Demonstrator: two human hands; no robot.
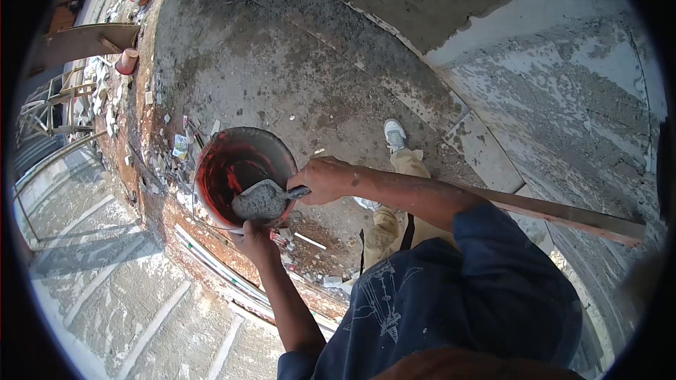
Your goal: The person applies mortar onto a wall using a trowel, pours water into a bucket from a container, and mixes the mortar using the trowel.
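Gripping a grey-coated trowel (259, 201) by its handle, a worker's right hand (322, 179) holds the tool at the mouth of a red-lined bucket (217, 177), as we look down from above. We see the fingers curled together around the handle. The blade points away from that hand, toward the left of our view, with its long axis running nearly crosswise and dipping slightly at the tip. Grey material covers its upper face. The bucket's round mouth opens toward us, its inner wall streaked red and dark.

At the rim nearest the worker's body, we find the left hand (255, 243), thumb against the lip; its other fingers are partly hidden, and we cannot tell whether they close on the bucket.

A pale line drawing (386, 302) marks the dark blue shirt (486, 260), and we can make out no words in it. On the littered ground beyond the bucket, a coloured packet (181, 145) bears print too small for us to read. Behind the right forearm, a wooden beam (563, 219) extends toward the rough, patchy wall (563, 119).
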